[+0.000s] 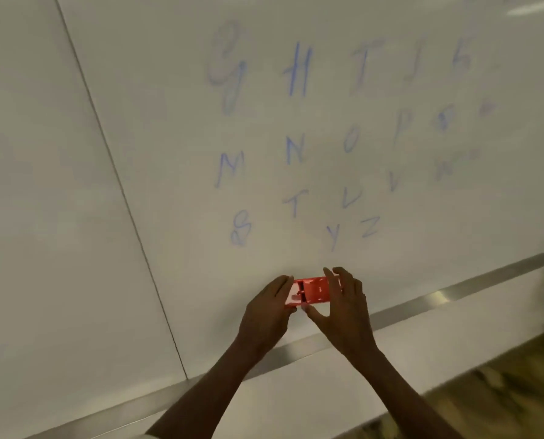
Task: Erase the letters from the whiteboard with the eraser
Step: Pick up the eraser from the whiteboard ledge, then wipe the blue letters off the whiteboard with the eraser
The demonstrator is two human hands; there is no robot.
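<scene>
- two wide white panels make up the whiteboard [327,33], split by a thin dark seam [118,191] running down its left part; all the writing sits on the panel to the right of that seam.
- along the foot of the board runs a metal ledge [454,293], and below it a white wall strip, then a patch of mottled floor [517,384] at the lower right.
- the letters [296,147] are blue, in loose rows from g, h, t at the top down to y and z at the bottom; several on the right side look blurred or faint, and it is hard to tell whether that is smearing or camera blur.
- the person's left hand [269,315] grips the left end of the eraser, fingers curled round it.
- the right hand [343,307] holds the right end, fingers over the top edge and thumb beneath.
- the eraser [311,291], small and red, sits between both hands just below the y, close to or against the board; contact cannot be confirmed from this view.
- judged from this, no row is yet cleared and the wiping is about to start at the bottom.
- risks: if the hard red back faces the board and not the pad, it would scrape without wiping; light, uneven pressure would smear ink into a blue haze; a two-handed hold limits reach, so the top row may be missed.
</scene>
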